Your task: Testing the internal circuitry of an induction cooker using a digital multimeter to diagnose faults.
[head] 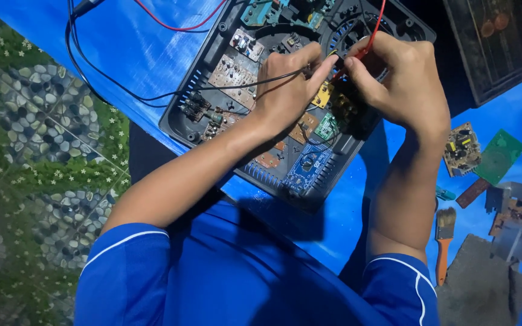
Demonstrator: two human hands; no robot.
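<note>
Probes [339, 63] pinched between both hands' fingers [324, 66]; open casing [212, 130] beneath

A bright blue sheet [134, 48] covers the table; at the frame's left lies what looks like pebble-patterned flooring [37, 139] with greenery.

The scene is lit unevenly, with strong light falling from about eleven o'clock. Glare is seen on the glossy blue plastic table cover [134, 54] at eleven o'clock. A dark shadow is cast toward six o'clock beneath the open black plastic casing [212, 130]. The corner at one o'clock is left dim. Colours are oversaturated, and slight softness is noted at the edges.
</note>
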